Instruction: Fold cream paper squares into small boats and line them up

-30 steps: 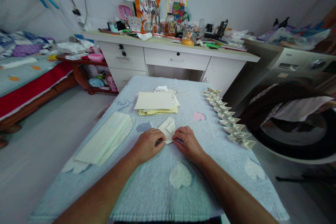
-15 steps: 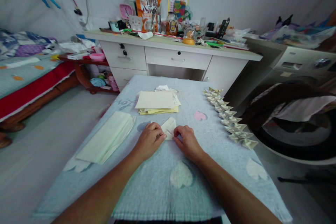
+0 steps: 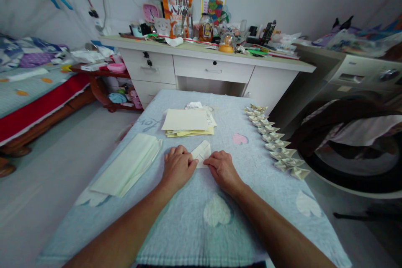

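A small folded piece of paper (image 3: 202,153) lies on the cloth-covered table between my hands, with crease lines showing on it. My left hand (image 3: 179,165) holds its left edge, thumb on the paper and the other fingers curled. From the other side, my right hand (image 3: 222,169) presses the paper's right part with thumb and fingertips together. Just beyond the hands is a stack of cream and yellow paper sheets (image 3: 185,120). To the left rests a pile of long pale paper strips (image 3: 127,163).
A row of folded paper boats (image 3: 276,144) runs along the table's right side. The blue patterned tablecloth (image 3: 185,226) covers the table. A white desk (image 3: 216,67) with a cluttered top stands behind, a washing machine (image 3: 354,75) at right and a bed (image 3: 34,88) at left.
My right fingers have shifted slightly left onto the folded paper and closed down. My left hand has turned a little flatter, its thumb still at the paper's edge.
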`<state>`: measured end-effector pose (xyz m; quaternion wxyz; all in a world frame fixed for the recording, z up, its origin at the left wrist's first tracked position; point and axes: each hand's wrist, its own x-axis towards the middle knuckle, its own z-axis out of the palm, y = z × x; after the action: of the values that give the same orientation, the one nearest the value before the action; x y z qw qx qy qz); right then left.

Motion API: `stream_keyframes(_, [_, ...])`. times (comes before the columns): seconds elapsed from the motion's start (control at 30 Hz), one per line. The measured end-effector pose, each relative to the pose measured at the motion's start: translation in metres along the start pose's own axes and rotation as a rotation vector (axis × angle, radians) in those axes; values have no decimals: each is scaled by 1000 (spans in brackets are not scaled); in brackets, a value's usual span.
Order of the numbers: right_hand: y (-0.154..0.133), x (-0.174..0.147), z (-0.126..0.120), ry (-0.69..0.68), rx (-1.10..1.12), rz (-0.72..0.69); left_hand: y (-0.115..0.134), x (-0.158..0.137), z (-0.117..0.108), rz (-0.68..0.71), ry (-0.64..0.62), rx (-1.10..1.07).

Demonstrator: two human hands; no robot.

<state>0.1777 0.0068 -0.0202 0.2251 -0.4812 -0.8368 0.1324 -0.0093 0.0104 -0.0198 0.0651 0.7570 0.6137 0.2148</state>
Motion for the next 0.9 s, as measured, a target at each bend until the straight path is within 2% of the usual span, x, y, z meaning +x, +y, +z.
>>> stream_keyframes(0.3, [0,-3,-2,-22,14,-26,1,1,1,24,-2,83])
stream_keyframes(0.9, [-3,-5,-4,-47,60,-92,5,1,-2,31,-8,100])
